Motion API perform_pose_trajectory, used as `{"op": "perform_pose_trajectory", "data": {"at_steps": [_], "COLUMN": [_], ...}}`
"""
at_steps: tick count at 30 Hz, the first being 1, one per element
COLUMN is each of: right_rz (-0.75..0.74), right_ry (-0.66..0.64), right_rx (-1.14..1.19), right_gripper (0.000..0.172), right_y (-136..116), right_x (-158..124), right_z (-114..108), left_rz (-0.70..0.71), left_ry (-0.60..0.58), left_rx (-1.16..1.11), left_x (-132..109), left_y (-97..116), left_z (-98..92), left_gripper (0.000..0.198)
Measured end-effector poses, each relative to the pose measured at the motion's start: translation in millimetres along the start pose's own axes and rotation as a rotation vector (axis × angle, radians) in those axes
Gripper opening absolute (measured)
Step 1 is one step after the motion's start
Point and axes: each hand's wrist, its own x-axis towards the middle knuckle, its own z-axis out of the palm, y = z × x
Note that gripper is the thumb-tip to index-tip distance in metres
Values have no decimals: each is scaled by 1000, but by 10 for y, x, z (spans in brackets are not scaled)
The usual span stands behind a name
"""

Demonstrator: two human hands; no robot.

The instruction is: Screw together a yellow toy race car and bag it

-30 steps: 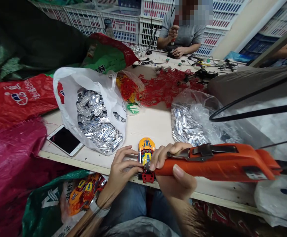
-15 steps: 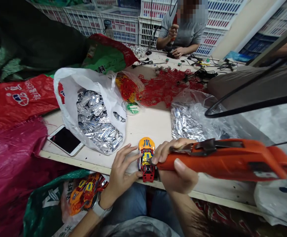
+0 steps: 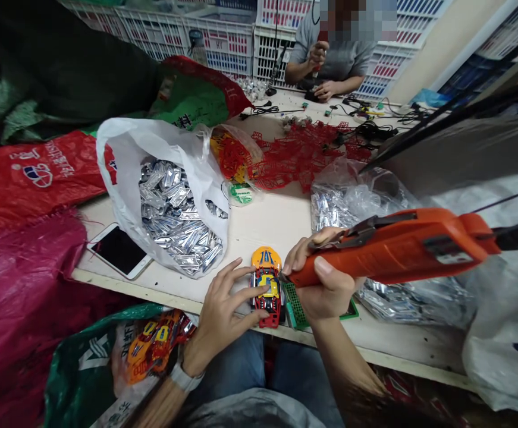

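Observation:
A small toy car, yellow on top with a red body, lies on the pale table near its front edge. My left hand rests beside it with fingers spread, the fingertips touching the car's top and side. My right hand grips an orange electric screwdriver whose tip points at the car from the right. A green tray shows under the right hand.
A white bag of silver parts stands left of the car, a clear bag of silver parts on the right. Red plastic frames lie behind. A phone lies at the left edge. A person works at the far end. A bag of toy cars hangs below.
The orange screwdriver has tilted up and lifted off the car toward the right. My left fingers have spread and moved onto the car's top. The green tray has come into view.

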Motion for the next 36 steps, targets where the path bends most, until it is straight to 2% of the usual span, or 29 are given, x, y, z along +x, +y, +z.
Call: {"op": "perform_pose_trajectory", "data": {"at_steps": [9,16,26,31,34,36], "right_rz": [43,82,96,171,197,214], "right_ry": [-24,-101,-94,-243,-341,-372], "right_rx": [-35,-73,-88,-184,-209,-210], "right_gripper": [18,18,17,11,18,15], "right_y": [4,8,32,100,103,93], "right_x": [6,67,76,131,128,109], "right_z": [4,82,69,104,150,160], "left_rz": [-14,20,33,44,42,41], "left_ry": [-2,-16,-35,-24,-18,-12], "left_rx": [-26,49,96,127,131,135], "left_x": [-9,-3,-9,-9,-3,-1], "left_y": [-1,7,24,51,69,74], "left_z": [0,8,6,20,23,23], "left_gripper": [26,30,28,29,27,26]}}
